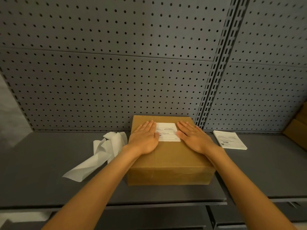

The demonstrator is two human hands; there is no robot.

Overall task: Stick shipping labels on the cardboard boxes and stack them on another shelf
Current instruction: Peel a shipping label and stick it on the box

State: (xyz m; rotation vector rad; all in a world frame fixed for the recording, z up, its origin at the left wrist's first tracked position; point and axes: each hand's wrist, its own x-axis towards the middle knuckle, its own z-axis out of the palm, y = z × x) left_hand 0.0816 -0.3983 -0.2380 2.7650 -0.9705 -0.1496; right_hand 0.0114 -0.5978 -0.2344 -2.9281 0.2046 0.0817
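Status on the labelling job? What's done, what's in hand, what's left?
Done: a shipping label sits on top of the cardboard box, and peeled backing paper lies to its left.
In hand: left hand and right hand press flat on either side of the label.
Left: the box is not yet stacked elsewhere; a stack of unused labels and more boxes at far right suggest more to label.

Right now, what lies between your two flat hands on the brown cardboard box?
In the head view, the white shipping label, stuck on the box top, lies between left hand and right hand.
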